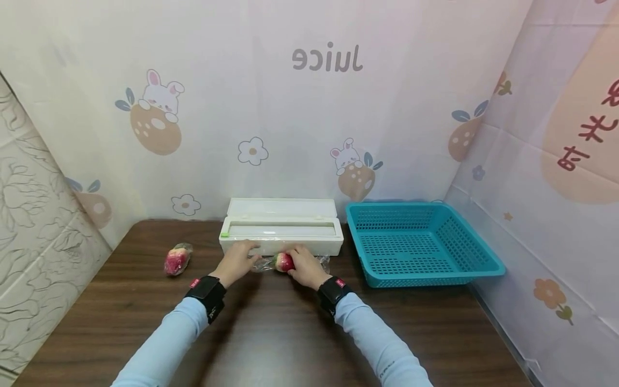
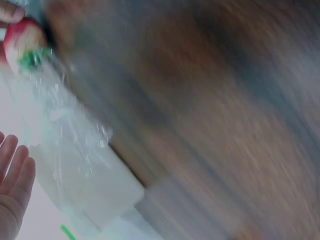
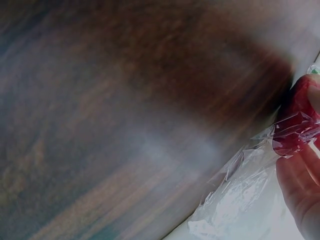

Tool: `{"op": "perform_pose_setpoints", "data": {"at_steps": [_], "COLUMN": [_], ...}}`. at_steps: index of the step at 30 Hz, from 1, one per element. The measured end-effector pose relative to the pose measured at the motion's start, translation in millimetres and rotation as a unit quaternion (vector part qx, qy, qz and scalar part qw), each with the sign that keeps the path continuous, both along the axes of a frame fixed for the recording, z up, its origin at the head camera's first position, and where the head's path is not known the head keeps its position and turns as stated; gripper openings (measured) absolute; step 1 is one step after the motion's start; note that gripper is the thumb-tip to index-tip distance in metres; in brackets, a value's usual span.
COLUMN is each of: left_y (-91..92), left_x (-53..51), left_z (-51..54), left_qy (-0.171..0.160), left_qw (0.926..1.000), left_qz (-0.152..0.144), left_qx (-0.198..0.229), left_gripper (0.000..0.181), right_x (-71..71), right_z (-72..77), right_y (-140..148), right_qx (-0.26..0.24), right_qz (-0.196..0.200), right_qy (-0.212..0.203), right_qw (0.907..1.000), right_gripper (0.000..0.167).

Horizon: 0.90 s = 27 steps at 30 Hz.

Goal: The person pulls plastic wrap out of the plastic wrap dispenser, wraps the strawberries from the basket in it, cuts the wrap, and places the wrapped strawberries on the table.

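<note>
A red-and-cream fruit or vegetable (image 1: 284,262) with a green end lies in clear plastic film (image 2: 60,100) in front of a white film dispenser box (image 1: 280,244). My right hand (image 1: 307,267) grips its red end, with thumb and fingers around it in the right wrist view, where film spreads below the red piece (image 3: 295,120). My left hand (image 1: 235,263) is by the film's left end; its fingers look extended and apart from the fruit in the left wrist view. Whether it touches the film cannot be told.
A similar red-and-cream piece (image 1: 177,259), wrapped in film, lies at the left of the brown table (image 1: 261,333). A blue-green plastic basket (image 1: 430,280) stands right of the box. The box's lid (image 1: 282,207) is raised, near the patterned curtain (image 1: 290,118) behind.
</note>
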State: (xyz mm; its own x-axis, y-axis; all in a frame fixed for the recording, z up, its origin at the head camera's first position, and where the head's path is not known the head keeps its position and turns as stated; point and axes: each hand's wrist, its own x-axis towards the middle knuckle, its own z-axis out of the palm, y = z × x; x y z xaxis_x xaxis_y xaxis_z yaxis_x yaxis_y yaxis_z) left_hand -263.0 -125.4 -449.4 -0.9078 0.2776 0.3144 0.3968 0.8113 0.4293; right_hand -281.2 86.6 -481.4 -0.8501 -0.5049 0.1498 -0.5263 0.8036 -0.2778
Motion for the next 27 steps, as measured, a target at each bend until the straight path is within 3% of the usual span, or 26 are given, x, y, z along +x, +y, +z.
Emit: {"op": "perform_pose_setpoints", "data": {"at_steps": [5,10,15,20,27], "left_y": [-22.3,-50.2,-69.9,-74.7,-72.9], "left_x": [-9.0,-20.5,-29.7,-37.8,-44.3], "left_z": [10.8,21.9,27.2,23.9,20.2], "left_qy": [0.021,0.020,-0.036,-0.095,-0.101], "left_qw": [0.9994,0.9978,0.9963,0.9925,0.9912], "left_qz": [0.027,0.062,0.073,0.067,0.080], "left_qx": [-0.006,-0.011,-0.028,-0.036,-0.030], "left_gripper": [0.029,0.032,0.033,0.035,0.034], "right_x": [0.0,3.1,7.7,11.5,10.7], "right_z": [1.8,4.7,6.1,9.0,21.3], "right_y": [1.1,1.8,3.1,3.3,-4.4], "right_qx": [-0.004,0.006,0.000,-0.022,-0.043], "right_qz": [-0.007,-0.008,-0.002,0.003,0.028], "right_qy": [-0.005,-0.015,-0.014,0.003,0.054], "right_qw": [1.0000,0.9998,0.9999,0.9997,0.9972], "right_gripper": [0.048,0.050,0.050,0.045,0.031]}}
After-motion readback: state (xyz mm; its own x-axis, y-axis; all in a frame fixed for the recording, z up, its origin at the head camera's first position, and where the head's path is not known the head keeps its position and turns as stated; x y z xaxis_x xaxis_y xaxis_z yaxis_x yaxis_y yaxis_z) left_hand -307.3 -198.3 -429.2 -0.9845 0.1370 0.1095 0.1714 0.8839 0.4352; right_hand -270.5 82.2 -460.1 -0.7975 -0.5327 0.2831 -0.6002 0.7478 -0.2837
